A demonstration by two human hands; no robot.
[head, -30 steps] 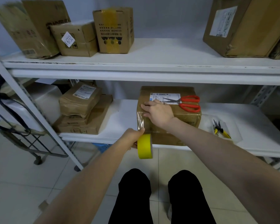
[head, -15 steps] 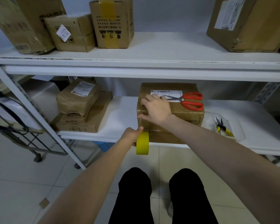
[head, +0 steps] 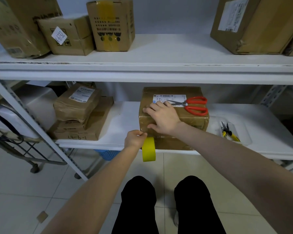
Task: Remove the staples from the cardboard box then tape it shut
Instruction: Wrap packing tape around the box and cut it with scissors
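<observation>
Can't spot any staples from this angle, and the right hand (head: 162, 119) covers the near left top edge of the cardboard box (head: 194, 120), so that part's hidden. The box sits on the lower shelf (head: 125, 119), right at the front lip. Its long side runs left to right and one broad face is toward the person. The right hand lies flat on it, fingers spread over the top and thumb down the front.

The left hand (head: 135, 138) is wrapped around a yellow tape roll (head: 148, 149) against the box's lower left corner. The roll stands on edge, hanging past the shelf lip. Any pulled-out strip is too hard to make out.

Red scissors (head: 193, 105) lie on top, blades pointing left. Pliers (head: 229, 132) sit off to the right.
</observation>
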